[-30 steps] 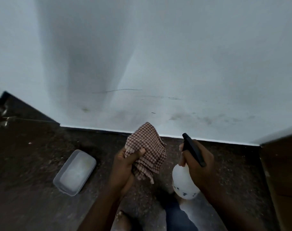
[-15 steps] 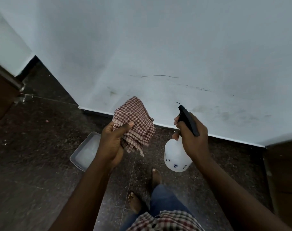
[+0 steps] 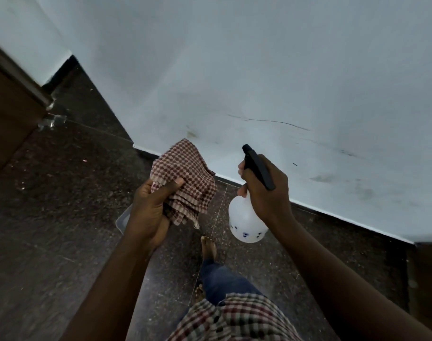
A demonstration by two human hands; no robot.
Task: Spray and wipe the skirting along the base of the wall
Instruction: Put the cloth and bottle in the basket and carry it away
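Two hands are held up over a dark speckled stone floor (image 3: 50,217), in front of a pale wall (image 3: 259,70) marked with scuffs and a long thin scratch. A folded red-and-white checked cloth (image 3: 185,183) is gripped in the left hand (image 3: 148,212), thumb pressed across its front. A white spray bottle (image 3: 245,221) with a black trigger head (image 3: 258,167) is clasped in the right hand (image 3: 266,190), nozzle aimed toward the wall. The dark skirting (image 3: 333,215) is seen running along the wall's base, just beyond the bottle. A clear plastic tray (image 3: 122,219) is glimpsed on the floor, mostly hidden behind the left wrist. A wooden door (image 3: 8,114) is seen at the left edge. Bare feet are planted below on the floor.
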